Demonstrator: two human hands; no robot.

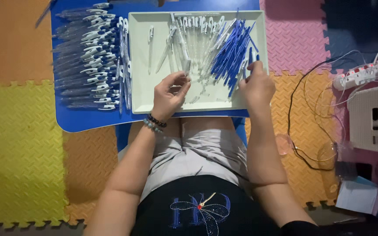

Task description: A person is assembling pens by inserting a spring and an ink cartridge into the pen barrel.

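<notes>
A white rectangular tray lies on a blue board over my lap. In it are several clear pen barrels with white caps and a heap of blue refills. My left hand pinches a clear pen barrel by its lower end, above the tray's middle. My right hand rests at the tray's right edge, its fingertips on the blue refills; whether it grips one I cannot tell. A bead bracelet circles my left wrist.
Several assembled pens with white clips lie in rows on the blue board left of the tray. Coloured foam mats cover the floor. A white power strip, cables and a white device sit at the right.
</notes>
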